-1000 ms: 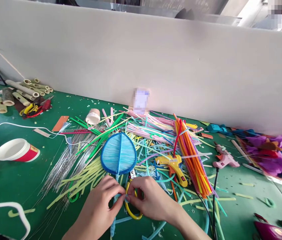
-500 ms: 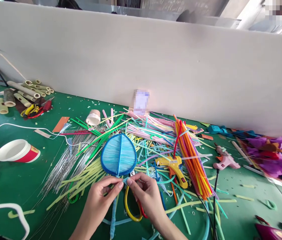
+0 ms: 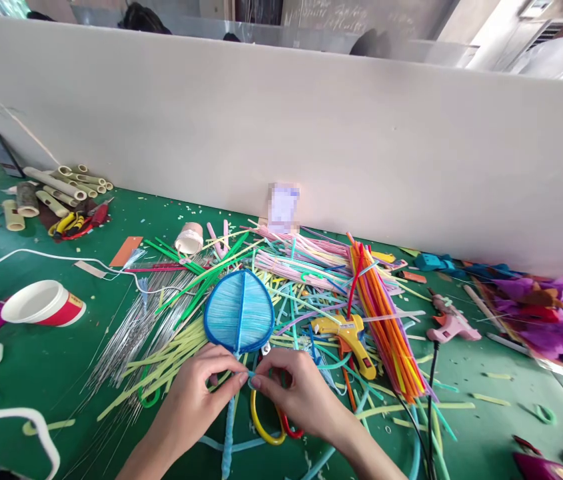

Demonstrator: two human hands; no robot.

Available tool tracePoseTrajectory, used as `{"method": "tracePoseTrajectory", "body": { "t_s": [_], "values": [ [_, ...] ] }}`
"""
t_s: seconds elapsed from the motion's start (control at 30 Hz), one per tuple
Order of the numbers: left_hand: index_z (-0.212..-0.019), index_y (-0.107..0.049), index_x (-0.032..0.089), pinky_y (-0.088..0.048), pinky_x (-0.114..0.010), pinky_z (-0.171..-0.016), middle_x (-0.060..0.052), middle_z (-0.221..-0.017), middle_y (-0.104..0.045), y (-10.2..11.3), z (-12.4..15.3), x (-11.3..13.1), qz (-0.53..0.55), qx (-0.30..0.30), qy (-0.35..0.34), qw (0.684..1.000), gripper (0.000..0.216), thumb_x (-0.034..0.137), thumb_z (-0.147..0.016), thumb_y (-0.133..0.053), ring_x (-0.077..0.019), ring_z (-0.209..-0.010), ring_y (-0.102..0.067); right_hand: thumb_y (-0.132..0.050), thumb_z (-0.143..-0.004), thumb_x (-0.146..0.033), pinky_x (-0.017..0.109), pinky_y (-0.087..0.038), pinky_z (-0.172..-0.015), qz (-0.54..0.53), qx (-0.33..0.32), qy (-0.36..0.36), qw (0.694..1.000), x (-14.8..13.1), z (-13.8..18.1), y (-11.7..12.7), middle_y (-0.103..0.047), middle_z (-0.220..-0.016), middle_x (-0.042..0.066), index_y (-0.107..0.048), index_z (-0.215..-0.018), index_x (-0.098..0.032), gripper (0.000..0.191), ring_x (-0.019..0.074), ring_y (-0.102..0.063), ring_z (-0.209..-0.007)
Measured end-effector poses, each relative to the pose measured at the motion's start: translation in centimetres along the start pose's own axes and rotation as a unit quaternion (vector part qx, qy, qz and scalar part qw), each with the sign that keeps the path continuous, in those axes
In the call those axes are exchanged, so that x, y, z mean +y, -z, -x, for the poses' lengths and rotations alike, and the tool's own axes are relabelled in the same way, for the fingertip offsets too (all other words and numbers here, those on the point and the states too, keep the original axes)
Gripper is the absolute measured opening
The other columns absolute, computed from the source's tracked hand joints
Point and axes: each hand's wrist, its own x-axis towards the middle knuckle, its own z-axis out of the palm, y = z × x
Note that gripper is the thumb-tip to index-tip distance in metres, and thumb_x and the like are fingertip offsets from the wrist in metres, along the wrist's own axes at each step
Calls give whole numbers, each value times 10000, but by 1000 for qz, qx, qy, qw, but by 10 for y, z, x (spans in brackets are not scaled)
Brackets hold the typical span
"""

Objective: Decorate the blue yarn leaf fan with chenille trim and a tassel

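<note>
My left hand and my right hand meet fingertip to fingertip in the middle, both closed in a pinch. Between them is a short light-blue piece of pipe cleaner, mostly covered by the fingers. Just beyond the hands lies a blue leaf shape with a dark blue rim and midrib and a thread-like light-blue fill. Its fuzzy blue stem runs toward me beneath my left fingers. Scissors with yellow and red handles lie under my right hand, their blades largely hidden.
Pipe cleaners spread behind the leaf, including an orange bundle. A yellow glue gun and a pink glue gun lie right. Left are a paper cup, bamboo tubes and pliers. A pale partition stands behind.
Both hands have shifted slightly lower, still pinching the small blue piece. My right hand has turned a little, with its fingers more curled. The view has shifted slightly.
</note>
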Motion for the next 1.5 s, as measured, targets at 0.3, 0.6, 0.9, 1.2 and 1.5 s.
{"method": "tracePoseTrajectory", "body": {
  "t_s": [0.3, 0.6, 0.9, 1.2, 1.5],
  "values": [
    [-802, -712, 192, -531, -260, -723, -59, -893, -665, -37, 6, -1, 215, 133, 60, 966, 255, 426, -886, -655, -195, -829, -633, -741, -797, -519, 265, -376, -607, -272, 128, -30, 953, 3, -2, -23, -588, -691, 8, -656, -747, -164, 369, 142, -493, -650],
    [-846, -641, 202, -481, -231, -710, -30, -850, -610, -11, 6, 3, 105, 91, 25, 990, 276, 432, -961, -540, -173, -813, -591, -690, -846, -459, 262, -326, -568, -124, 104, -37, 986, 4, 2, -13, -601, -703, 20, -686, -761, -158, 313, 140, -476, -631],
    [-825, -638, 196, -433, -210, -619, -4, -754, -571, -28, 10, -6, 161, 82, 62, 982, 301, 471, -931, -574, -145, -688, -513, -739, -797, -504, 247, -337, -594, -306, 113, -38, 945, 4, -6, -29, -550, -667, -12, -644, -749, -156, 364, 119, -446, -637],
    [-841, -599, 194, -454, -274, -691, -42, -846, -609, -10, 12, -10, -108, 75, -97, 987, 206, 255, -998, -482, -189, -811, -581, -666, -864, -327, 224, -315, -553, -49, 1, -7, 999, -5, -5, -2, -557, -653, -34, -665, -780, -173, 175, 104, -447, -597],
    [-801, -605, 176, -441, -328, -638, -61, -804, -595, -13, 12, -2, -321, 6, -251, 913, 239, 80, -959, -455, -224, -770, -569, -766, -736, -143, 228, -325, -594, 209, -108, 59, 970, -15, -7, 19, -673, -679, -22, -717, -712, -204, 82, 128, -564, -649]
  ]
}}
